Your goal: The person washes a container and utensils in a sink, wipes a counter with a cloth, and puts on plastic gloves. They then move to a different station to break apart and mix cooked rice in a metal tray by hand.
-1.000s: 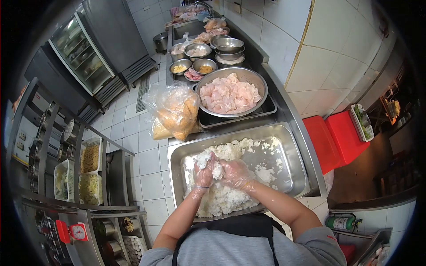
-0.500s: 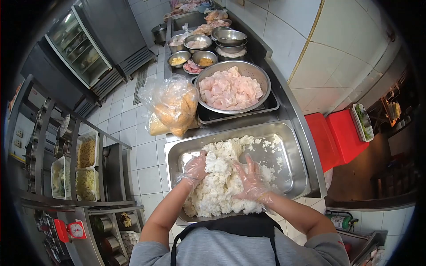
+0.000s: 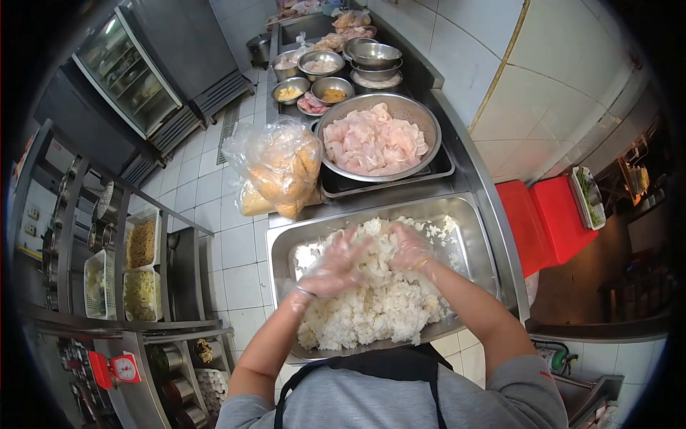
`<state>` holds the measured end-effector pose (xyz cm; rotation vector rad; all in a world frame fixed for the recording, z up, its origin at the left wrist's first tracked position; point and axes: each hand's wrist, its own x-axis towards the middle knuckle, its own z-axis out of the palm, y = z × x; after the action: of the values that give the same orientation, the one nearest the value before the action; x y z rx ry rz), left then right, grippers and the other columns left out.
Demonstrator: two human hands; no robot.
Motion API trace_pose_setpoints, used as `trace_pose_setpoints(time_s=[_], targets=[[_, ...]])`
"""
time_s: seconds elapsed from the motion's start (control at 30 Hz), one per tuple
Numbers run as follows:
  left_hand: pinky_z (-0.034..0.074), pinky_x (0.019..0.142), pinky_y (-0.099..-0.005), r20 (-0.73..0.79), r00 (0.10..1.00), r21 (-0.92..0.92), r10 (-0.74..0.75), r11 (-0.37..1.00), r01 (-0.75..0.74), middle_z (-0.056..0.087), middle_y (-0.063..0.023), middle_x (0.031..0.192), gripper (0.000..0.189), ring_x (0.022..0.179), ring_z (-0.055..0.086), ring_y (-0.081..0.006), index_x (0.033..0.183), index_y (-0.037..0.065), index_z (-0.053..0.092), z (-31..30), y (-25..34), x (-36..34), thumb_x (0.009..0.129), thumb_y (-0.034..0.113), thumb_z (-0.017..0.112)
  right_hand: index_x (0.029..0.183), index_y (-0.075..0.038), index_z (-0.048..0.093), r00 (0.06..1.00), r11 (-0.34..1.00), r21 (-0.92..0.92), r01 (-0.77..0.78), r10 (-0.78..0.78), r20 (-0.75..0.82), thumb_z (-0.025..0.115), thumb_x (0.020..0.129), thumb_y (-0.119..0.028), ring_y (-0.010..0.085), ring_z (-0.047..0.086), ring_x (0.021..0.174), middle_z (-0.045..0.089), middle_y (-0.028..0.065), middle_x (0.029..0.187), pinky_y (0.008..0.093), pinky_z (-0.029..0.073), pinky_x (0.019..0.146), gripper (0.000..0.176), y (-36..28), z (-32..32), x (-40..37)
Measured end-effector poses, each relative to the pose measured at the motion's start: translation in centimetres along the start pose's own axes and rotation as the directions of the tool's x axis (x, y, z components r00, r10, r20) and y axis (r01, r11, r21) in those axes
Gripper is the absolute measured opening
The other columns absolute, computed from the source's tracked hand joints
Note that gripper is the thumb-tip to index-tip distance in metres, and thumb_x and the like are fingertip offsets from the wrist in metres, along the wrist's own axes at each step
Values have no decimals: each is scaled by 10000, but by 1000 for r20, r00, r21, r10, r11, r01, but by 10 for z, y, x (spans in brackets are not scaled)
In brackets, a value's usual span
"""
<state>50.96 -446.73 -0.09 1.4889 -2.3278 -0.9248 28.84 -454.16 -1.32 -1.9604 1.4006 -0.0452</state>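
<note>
White cooked rice [image 3: 371,314] lies heaped in a wide steel tray [image 3: 480,254] in front of me. My left hand [image 3: 334,266], in a clear plastic glove, is over the left part of the heap with its fingers spread, slightly blurred by motion. At the far side of the rice, my right hand [image 3: 411,249], gloved likewise, is curled with its fingers in the grains; the fingertips are partly hidden. Loose grains are scattered on the tray floor to the right.
Behind the tray stand a perforated steel bowl [image 3: 433,136] of raw chicken pieces and a plastic bag [image 3: 286,168] of orange-brown crumbs. Several small steel bowls [image 3: 333,91] line the counter. A tiled wall [image 3: 529,107] rises at right; a rack [image 3: 161,272] with baskets stands at left.
My left hand has lifted from the rice's left edge and moved inward, fingers spreading. My right hand has moved to the heap's far side and curled. The rice there is pulled nearer me.
</note>
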Motion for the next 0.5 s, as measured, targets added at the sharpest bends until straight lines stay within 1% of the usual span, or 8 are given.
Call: trace_pose_setpoints(time_s=[0.07,0.1,0.13,0.17,0.27,0.37,0.43,0.5], targets=[[100,1031,-624,45,995,198,-86,977,75,32,-229,1464,988,1324,29,-478,1432,221,158,11,28,2,670,704,559,1187,-112,379,966,987,162,17,25,-256,709,600,-237,357,508,1036,507,214,1095,397,412,885,685,21,11,10],[99,1022,-639,63,989,294,-132,950,108,31,-234,1462,1026,1318,25,-494,1433,238,157,16,38,3,634,723,581,1215,-110,366,952,978,203,-39,98,-290,706,610,-262,358,505,1048,505,222,1111,397,408,893,711,29,16,15],[126,987,-678,41,989,316,-145,940,125,53,-247,1456,1153,1309,43,-513,1437,261,118,21,41,7,525,751,626,1244,-108,353,933,964,247,-93,172,-317,703,620,-287,359,502,1061,502,230,1127,398,405,901,738,32,20,17],[140,983,-678,21,985,321,-171,934,155,62,-249,1455,1158,1309,52,-511,1438,262,106,25,44,12,526,739,635,1273,-106,340,909,945,292,-145,244,-337,701,630,-312,360,499,1073,500,239,1143,399,401,909,765,36,25,19],[187,970,-673,-32,972,328,-231,917,229,86,-242,1456,1168,1309,85,-501,1439,275,79,32,52,23,522,679,680,1354,-91,283,818,871,463,-163,381,-430,654,713,-417,378,474,1117,504,246,1184,395,387,928,809,47,47,20],[233,964,-654,-84,977,319,-196,924,212,115,-233,1451,1167,1301,138,-484,1437,275,84,36,53,35,522,591,736,1395,-82,239,854,843,473,-255,426,-298,491,827,-529,359,448,1169,505,226,1221,398,359,966,766,45,59,4],[251,967,-637,-125,983,287,-134,944,165,148,-259,1429,1150,1283,187,-484,1437,239,107,39,48,37,535,561,744,1355,-53,321,911,920,254,-299,354,-210,385,848,-588,337,448,1181,515,209,1219,393,344,981,740,97,93,32],[294,971,-578,-144,984,245,-104,960,138,194,-255,1407,1131,1259,242,-461,1435,224,117,42,39,40,542,489,758,1314,-37,394,895,881,227,-416,441,-70,302,857,-626,321,445,1191,510,211,1226,393,332,990,751,93,89,29]])
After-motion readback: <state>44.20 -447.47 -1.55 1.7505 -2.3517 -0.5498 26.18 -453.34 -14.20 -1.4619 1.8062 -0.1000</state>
